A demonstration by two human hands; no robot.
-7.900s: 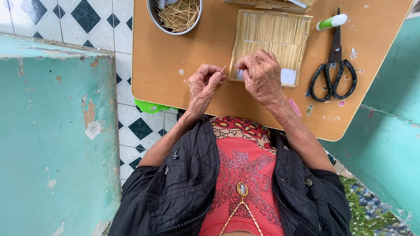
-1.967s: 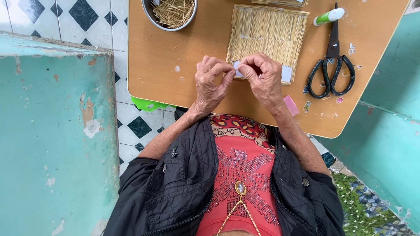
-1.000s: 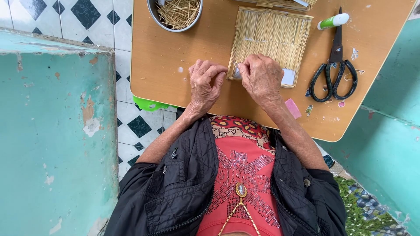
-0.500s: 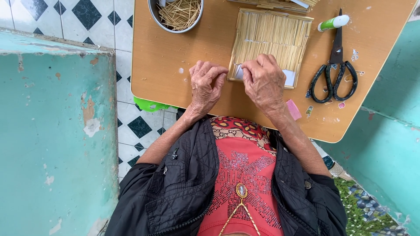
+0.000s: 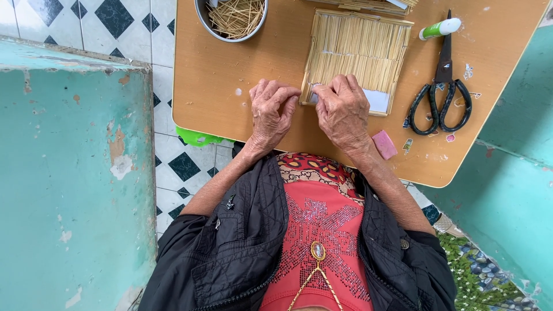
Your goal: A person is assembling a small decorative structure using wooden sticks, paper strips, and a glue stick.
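Resting on a wooden counter (image 5: 230,86), both hands meeting at the near left corner of a flat mat of thin sticks (image 5: 360,55). Left hand (image 5: 272,112) curled, fingers (image 5: 282,92) bent inward and pinched narrow toward the mat's corner, tips touching or almost touching the right hand's; cannot tell whether anything is gripped between them. Right hand (image 5: 343,109) lying over the mat's near edge, fingers pressed down narrow on the sticks and on a strip of white paper (image 5: 377,101) showing under that edge. Mat itself lying flat in the middle of the counter, straight ahead of the body, sticks running away from the person, side by side.

Standing at the far left of the counter, partly cut by the frame: 1 round metal bowl (image 5: 230,20) filled with loose sticks. Lying to the right of the mat, well apart from the hands: 1 pair of black scissors (image 5: 442,98), blades pointing away, with a white and green glue stick (image 5: 440,27) just beyond the tips. Sitting near the right wrist: 1 small pink scrap (image 5: 384,144).
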